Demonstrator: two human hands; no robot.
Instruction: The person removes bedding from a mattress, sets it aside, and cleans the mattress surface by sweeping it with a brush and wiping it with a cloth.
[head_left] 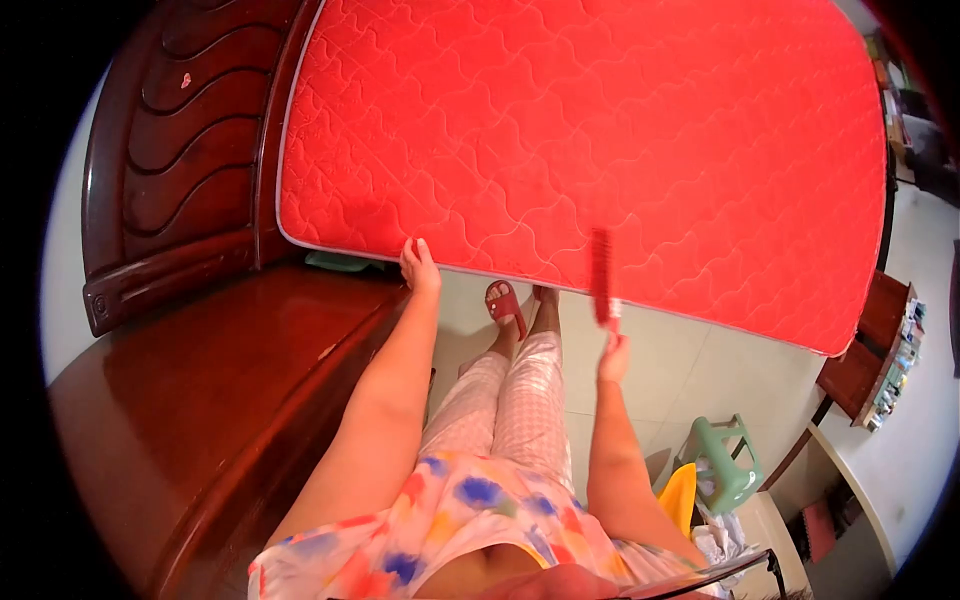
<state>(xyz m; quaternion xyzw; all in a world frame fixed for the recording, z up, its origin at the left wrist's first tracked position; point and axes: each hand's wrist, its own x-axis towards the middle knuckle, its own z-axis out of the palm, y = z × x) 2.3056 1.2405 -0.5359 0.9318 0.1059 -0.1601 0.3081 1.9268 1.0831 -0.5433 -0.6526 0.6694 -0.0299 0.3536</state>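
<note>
A red quilted mattress (pixel 580 140) with a pale piped edge fills the upper middle of the view. At its near edge, toward the left corner, my left hand (pixel 420 266) grips the border with the fingers on top. My right hand (pixel 614 358) is closed around the handle of a red brush (pixel 601 275), just in front of the mattress's near edge. The brush points away from me, its bristled part over the mattress and slightly blurred. Whether the bristles touch the fabric I cannot tell.
A dark carved wooden headboard (pixel 190 130) and a brown wooden cabinet top (pixel 200 370) stand at the left. On the tiled floor at the lower right is a green plastic stool (pixel 722 465), beside a yellow object (pixel 679 497). A wooden shelf with small items (pixel 880 350) is at the right.
</note>
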